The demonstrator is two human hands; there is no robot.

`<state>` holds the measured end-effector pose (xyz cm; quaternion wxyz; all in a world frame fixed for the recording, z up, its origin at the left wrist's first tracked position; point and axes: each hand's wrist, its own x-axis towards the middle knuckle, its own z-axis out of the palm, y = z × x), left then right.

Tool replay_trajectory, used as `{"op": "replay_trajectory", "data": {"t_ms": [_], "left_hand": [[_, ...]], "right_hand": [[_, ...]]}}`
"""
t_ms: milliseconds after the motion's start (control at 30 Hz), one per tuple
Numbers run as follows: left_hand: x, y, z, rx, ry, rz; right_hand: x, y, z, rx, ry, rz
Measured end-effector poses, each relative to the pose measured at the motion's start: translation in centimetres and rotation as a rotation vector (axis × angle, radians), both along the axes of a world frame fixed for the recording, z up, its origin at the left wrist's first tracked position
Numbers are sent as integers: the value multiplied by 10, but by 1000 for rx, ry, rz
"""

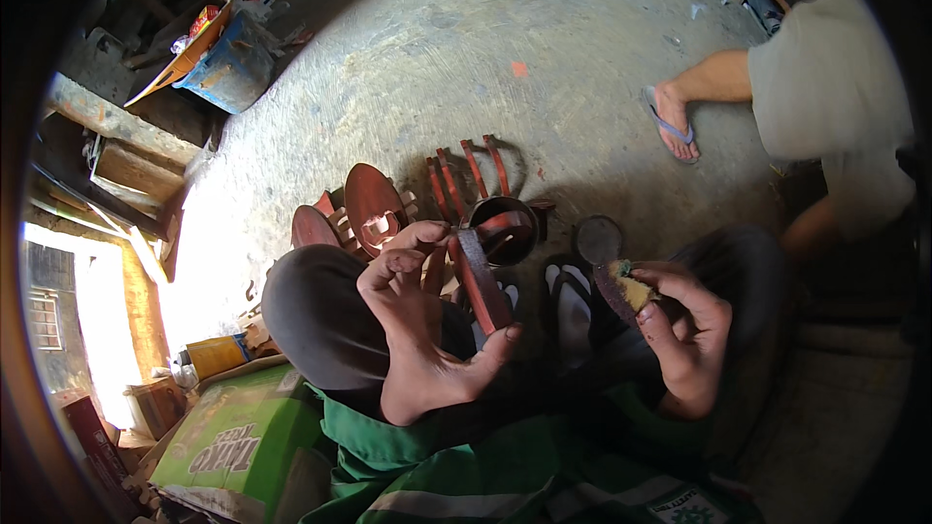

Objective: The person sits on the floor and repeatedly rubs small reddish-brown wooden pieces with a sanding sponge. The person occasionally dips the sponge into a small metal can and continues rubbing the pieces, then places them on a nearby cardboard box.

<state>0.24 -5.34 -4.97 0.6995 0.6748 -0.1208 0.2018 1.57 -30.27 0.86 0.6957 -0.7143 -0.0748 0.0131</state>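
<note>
My left hand (417, 340) is closed on a reddish-brown wooden piece (482, 293), a flat block held on edge between fingers and thumb in front of my knees. Its upper face catches a pale sheen. In my right hand (691, 335) is a pinched sponge (624, 293), yellow on one part and stained dark brown on the other. The two hands are apart, and the sponge does not touch the wood. Just beyond them a dark round container (524, 245) stands on the floor, with slim reddish-brown strips (474, 175) at its far side. A dark round disc (598, 239) lies right of it.
Oval reddish-brown wooden pieces (373, 196) stand left of the container. A green printed box (233, 442) is at my left side. Far left stands a blue bucket (233, 68) under an orange basin (189, 58). At right is another person's leg (714, 78) in a flip-flop.
</note>
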Motion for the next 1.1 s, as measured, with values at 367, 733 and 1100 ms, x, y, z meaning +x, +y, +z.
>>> {"op": "replay_trajectory", "data": {"t_ms": [367,733,1100], "left_hand": [[0,2,0,116,-99,1],[2,2,-9,178,-214,10],[7,-3,-3,140,-182,100]], "right_hand": [[6,13,17,-64,-56,112],[52,35,36,-550,-496,352],[48,44,25,-621,-625,522]]}}
